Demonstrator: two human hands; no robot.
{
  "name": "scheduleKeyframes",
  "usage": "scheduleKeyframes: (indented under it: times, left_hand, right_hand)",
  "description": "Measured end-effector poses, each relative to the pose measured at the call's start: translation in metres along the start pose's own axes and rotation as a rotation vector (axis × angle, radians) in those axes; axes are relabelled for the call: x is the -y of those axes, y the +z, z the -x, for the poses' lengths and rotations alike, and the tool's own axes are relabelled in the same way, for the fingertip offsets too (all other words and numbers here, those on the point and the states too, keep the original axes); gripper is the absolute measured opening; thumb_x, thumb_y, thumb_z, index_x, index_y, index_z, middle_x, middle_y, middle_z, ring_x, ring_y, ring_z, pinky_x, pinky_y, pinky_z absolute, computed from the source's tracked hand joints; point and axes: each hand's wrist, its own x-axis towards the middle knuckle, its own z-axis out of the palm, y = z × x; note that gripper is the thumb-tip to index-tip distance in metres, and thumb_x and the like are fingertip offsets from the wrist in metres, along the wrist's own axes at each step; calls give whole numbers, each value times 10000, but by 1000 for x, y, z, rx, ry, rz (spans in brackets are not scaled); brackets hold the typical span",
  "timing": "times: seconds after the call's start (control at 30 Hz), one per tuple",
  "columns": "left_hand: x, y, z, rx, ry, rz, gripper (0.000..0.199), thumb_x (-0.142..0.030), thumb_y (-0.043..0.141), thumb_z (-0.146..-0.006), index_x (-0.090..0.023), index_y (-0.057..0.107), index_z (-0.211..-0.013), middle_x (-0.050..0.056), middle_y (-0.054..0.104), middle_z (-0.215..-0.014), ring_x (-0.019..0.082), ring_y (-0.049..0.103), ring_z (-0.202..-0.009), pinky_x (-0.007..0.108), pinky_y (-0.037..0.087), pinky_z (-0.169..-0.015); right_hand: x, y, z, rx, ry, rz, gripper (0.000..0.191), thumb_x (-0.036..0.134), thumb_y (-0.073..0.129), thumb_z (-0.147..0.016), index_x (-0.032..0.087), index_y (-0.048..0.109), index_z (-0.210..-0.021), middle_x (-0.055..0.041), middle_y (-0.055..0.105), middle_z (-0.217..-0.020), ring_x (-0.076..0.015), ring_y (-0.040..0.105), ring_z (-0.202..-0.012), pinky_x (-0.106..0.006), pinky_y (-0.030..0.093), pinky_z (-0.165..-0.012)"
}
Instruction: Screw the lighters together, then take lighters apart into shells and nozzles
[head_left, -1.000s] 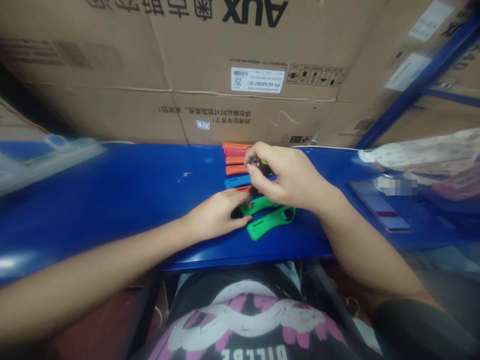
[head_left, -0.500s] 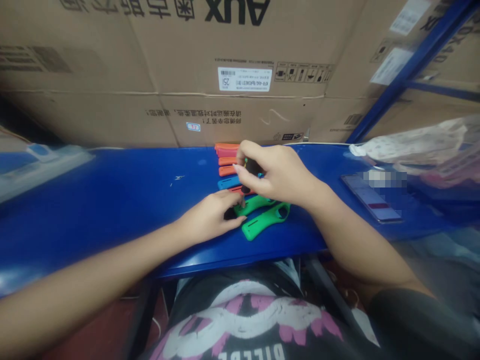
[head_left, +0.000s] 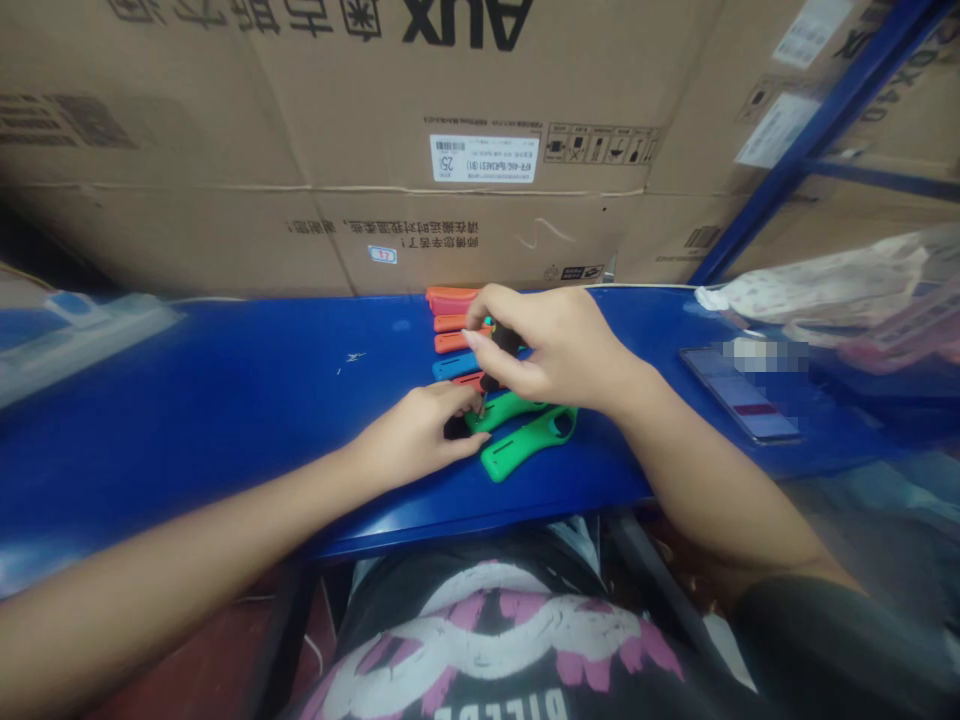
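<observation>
My right hand [head_left: 559, 345] is closed around the dark handle of a small screwdriver [head_left: 504, 345], held upright with its thin shaft pointing down. The tip is over a green plastic handle [head_left: 510, 405] with a slot and a rounded end. Fingers and thumb of my left hand [head_left: 420, 435] grip the left end of that green handle against the table. Closest to me lies a second green handle [head_left: 529, 442], with a ring-like end. Beyond are a red handle [head_left: 469, 381], a blue handle [head_left: 455, 366] and several orange ones [head_left: 452, 343], partly hidden by my right hand.
A blue table [head_left: 247, 400] carries everything. Large cardboard boxes [head_left: 375, 120] stand along its back edge. To the right lie a phone [head_left: 739, 395] and a plastic bag [head_left: 832, 285]; a clear plastic item [head_left: 82, 335] is at the far left.
Almost nothing differs. Both hands keep their places, the screwdriver's handle looks slightly turned in my right fingers, and the whole view has shifted a little.
</observation>
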Motion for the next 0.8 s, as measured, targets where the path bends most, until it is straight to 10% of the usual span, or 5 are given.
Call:
scheduleKeyframes:
  times: [0.2,0.37,0.8]
  left_hand:
    - [-1,0,0,-5,6,-11,160,-267,680,-860,-178,615,-975,19,655,-874,170,635,-783,286,503,-714]
    - [1,0,0,4,2,-6,169,-281,681,-863,-175,623,-980,21,651,-867,168,630,-776,282,497,-707]
    - [1,0,1,-4,-2,10,175,-274,697,-849,-170,621,-967,24,650,-870,166,632,-776,276,499,-704]
  right_hand:
    - [1,-1,-1,28,4,-18,261,338,443,-938,157,599,-1043,-28,692,-841,-171,614,-729,-284,396,-647]
    - [-1,-2,-2,34,-56,-32,380,300,466,-903,132,520,-1240,-120,646,-1192,-216,624,-965,-310,455,-748]
    - [1,-1,-2,47,-3,-51,326,298,467,-884,143,521,-1165,-30,678,-878,-162,575,-647,-286,383,-618]
